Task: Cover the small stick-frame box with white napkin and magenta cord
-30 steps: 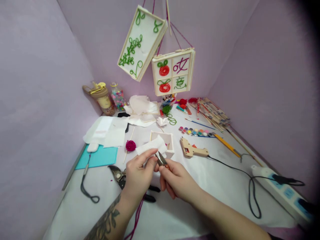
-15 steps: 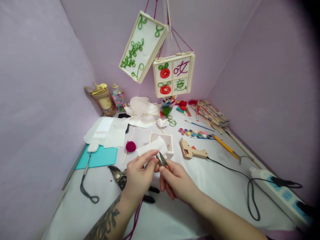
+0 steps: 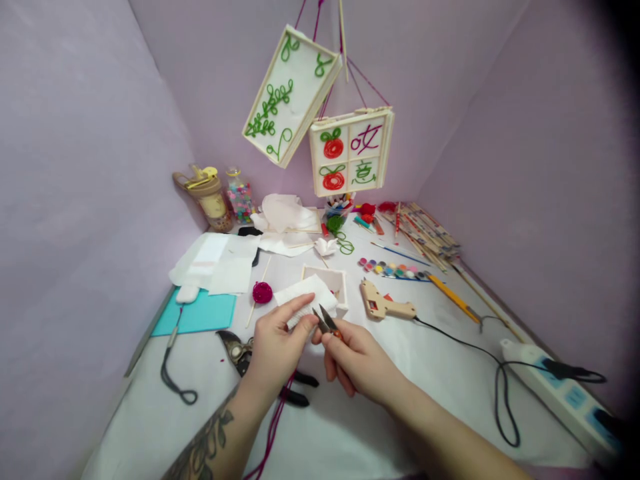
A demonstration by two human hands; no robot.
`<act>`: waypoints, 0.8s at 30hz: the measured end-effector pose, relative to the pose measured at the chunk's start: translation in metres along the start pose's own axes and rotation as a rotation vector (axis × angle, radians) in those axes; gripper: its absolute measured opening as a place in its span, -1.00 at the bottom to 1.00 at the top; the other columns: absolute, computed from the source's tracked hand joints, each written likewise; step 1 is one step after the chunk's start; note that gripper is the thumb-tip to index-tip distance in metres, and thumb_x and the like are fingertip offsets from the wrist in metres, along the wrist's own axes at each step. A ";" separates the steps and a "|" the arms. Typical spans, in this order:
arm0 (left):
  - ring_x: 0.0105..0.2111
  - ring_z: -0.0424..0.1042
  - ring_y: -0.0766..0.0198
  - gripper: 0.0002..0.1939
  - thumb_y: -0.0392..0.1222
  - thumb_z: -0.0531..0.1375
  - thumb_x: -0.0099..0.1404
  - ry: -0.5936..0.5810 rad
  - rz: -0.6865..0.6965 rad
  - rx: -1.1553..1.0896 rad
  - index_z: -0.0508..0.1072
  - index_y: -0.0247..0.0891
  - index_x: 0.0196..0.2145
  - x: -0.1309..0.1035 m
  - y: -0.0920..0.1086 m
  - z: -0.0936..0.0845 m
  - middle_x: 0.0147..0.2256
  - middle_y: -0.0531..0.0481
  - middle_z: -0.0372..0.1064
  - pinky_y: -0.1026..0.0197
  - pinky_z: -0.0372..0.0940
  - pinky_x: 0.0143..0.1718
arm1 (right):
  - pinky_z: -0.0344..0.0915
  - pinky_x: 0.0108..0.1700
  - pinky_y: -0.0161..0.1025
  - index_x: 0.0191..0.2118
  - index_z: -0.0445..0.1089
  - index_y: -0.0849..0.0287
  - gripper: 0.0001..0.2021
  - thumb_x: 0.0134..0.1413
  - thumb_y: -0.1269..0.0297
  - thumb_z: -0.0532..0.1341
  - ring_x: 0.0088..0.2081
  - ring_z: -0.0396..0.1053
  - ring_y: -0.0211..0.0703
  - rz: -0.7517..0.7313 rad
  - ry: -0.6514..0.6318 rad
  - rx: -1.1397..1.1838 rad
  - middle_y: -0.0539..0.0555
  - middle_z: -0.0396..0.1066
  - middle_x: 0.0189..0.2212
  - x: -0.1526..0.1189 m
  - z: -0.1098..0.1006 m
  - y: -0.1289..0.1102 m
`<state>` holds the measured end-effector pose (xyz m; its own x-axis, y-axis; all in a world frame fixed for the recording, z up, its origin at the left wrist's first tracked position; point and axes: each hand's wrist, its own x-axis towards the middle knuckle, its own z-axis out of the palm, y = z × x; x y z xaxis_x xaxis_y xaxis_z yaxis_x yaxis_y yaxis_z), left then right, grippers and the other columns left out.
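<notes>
Small scissors (image 3: 329, 321) in the right hand (image 3: 357, 353), blades parted beside the left thumb.
The right hand is curled closed around the handles, the blades pointing up and away, in front of a white tissue (image 3: 305, 287) and a small open box (image 3: 342, 287). The left hand (image 3: 280, 337) has its index finger and thumb apart; whether its other fingers grip anything I cannot tell. Purple yarn (image 3: 273, 430) trails below it toward the near edge, across the black handles of the pruning shears (image 3: 237, 348). A purple yarn ball (image 3: 262, 292) lies left of the tissue, and a glue gun (image 3: 386, 305) lies right of the box.
</notes>
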<state>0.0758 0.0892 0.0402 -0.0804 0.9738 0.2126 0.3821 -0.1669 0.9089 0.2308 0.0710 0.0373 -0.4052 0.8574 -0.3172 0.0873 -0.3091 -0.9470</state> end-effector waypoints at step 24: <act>-0.48 0.52 0.32 -0.71 -0.29 0.29 0.15 0.013 0.132 0.080 0.60 -0.19 -0.13 -0.001 0.001 0.000 -0.35 0.01 0.60 0.36 0.43 -0.41 | 0.10 -0.51 -0.33 -0.23 0.34 0.19 -0.64 0.20 -0.05 0.09 -0.58 0.21 -0.28 -0.154 0.083 -0.240 -0.06 0.28 -0.62 -0.002 -0.010 -0.005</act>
<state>0.0764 0.0876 0.0412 -0.0360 0.9422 0.3331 0.4620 -0.2798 0.8416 0.2400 0.0750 0.0420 -0.3549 0.9206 -0.1629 0.2476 -0.0755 -0.9659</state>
